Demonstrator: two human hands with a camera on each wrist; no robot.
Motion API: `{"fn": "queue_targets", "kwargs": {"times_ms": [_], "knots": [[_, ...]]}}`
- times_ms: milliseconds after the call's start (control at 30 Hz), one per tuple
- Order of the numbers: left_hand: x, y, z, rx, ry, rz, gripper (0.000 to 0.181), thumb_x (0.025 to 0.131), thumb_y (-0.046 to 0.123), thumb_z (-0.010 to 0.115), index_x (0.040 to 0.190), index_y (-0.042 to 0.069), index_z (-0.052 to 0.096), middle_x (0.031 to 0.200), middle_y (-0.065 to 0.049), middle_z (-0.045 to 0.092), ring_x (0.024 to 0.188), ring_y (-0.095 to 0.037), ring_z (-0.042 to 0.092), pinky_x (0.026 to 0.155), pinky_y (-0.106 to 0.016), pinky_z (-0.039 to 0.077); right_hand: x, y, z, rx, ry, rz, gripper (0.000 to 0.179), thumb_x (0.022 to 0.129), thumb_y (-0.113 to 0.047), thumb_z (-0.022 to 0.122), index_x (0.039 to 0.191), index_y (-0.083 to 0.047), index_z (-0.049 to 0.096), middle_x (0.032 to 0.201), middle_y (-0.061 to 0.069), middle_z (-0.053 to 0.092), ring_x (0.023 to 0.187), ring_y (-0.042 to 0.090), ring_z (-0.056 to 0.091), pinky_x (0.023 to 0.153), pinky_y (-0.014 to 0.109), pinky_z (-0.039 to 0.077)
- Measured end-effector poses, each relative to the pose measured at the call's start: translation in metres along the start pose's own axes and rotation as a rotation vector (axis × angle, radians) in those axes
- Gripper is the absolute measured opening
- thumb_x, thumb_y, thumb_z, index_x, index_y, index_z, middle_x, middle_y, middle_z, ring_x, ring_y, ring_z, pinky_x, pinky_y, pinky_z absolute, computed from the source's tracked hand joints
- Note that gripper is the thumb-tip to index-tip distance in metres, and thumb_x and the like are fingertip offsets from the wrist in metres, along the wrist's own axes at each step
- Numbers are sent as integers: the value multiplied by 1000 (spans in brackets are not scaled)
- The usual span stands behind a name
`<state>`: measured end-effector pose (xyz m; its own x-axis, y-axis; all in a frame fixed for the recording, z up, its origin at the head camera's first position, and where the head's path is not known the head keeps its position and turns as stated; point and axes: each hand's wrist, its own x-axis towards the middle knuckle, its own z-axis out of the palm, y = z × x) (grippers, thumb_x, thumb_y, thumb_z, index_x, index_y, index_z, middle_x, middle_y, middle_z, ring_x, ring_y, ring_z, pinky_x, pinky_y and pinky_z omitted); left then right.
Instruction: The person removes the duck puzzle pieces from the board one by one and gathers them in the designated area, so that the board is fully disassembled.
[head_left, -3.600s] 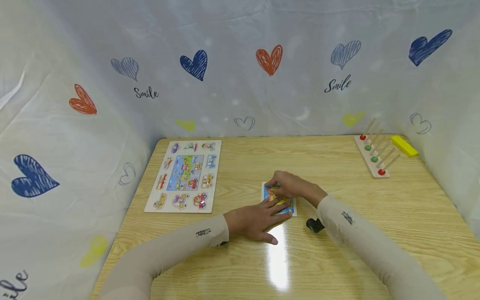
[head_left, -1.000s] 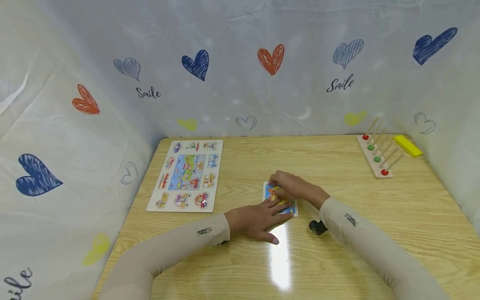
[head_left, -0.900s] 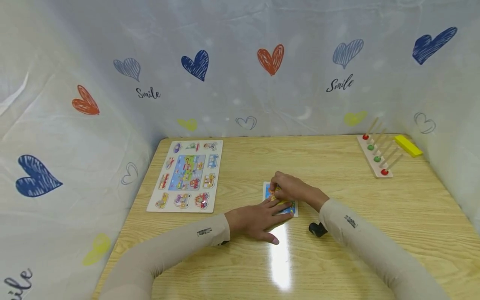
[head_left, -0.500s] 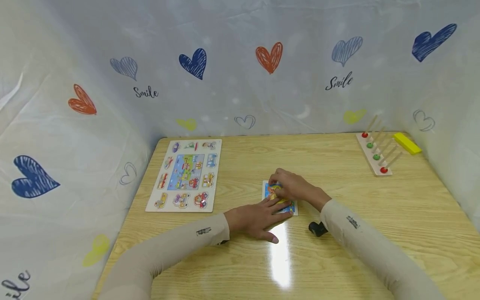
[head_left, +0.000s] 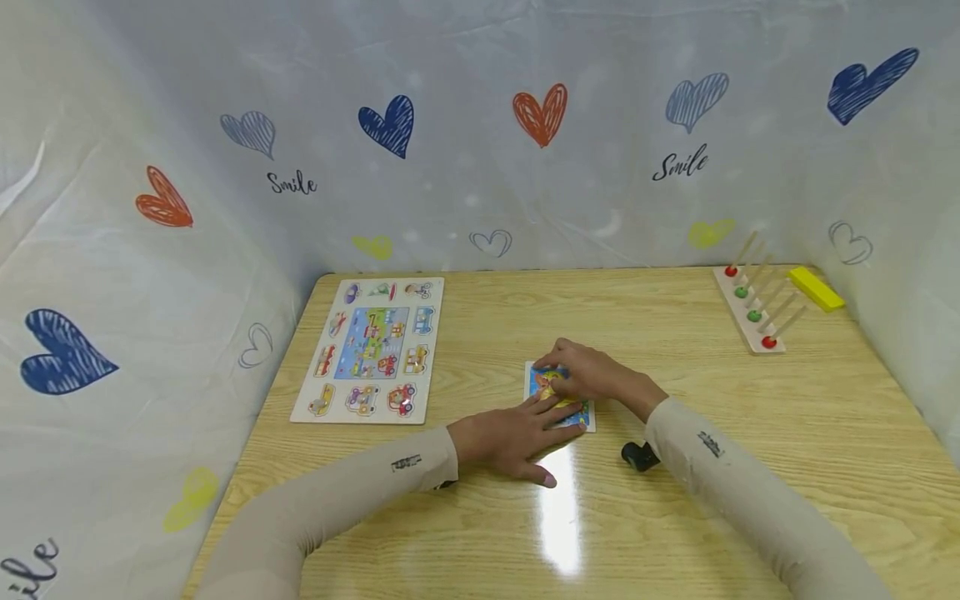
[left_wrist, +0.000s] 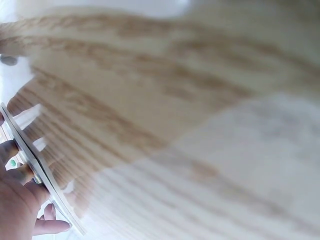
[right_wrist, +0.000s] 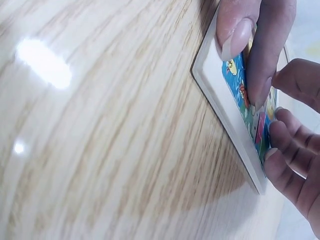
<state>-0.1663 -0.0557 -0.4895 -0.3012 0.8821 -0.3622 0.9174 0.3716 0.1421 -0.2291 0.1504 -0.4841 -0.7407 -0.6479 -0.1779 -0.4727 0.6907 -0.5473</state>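
At the far left, a pale curtain [head_left: 90, 267] printed with hearts drops beside the wooden table [head_left: 660, 517], and it runs on behind the back edge as well. Next, towards the table's left side, I have a large puzzle board [head_left: 435, 292] lying flat, with vehicle pieces set around a town picture; it sits well apart from both hands. Near the middle lies the small picture board [head_left: 541, 385], flat on the wood, blue and yellow with a white border. What stands in my way there is the hands themselves: they cover much of its picture. Just right of it, a black device [head_left: 639, 456] shows at the right cuff. Farther right, near the back, stands a peg rack [head_left: 738, 312] with slanted sticks and red and green beads, and just beyond it a yellow block [head_left: 816, 289].

The left hand [head_left: 510, 440] comes in low from the left, palm down, fingers straight and spread across the lower part of the small picture board, thumb held out over the table. The right hand [head_left: 588, 372] reaches in from the right, fingers bent, fingertips on the board's upper part; whether they pinch anything, I cannot tell.
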Motion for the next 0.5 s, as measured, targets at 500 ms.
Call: {"fn": "queue_targets", "kwargs": {"times_ms": [500], "knots": [[1, -1, 2, 17, 0, 10, 84, 100, 68, 33, 164, 21, 2, 170, -8, -8, 156, -34, -6, 126, -50, 10, 2, -7, -1, -29, -49, 44, 43, 99, -20, 64, 141, -11, 60, 112, 7, 54, 78, 16, 52, 69, 28, 47]]}}
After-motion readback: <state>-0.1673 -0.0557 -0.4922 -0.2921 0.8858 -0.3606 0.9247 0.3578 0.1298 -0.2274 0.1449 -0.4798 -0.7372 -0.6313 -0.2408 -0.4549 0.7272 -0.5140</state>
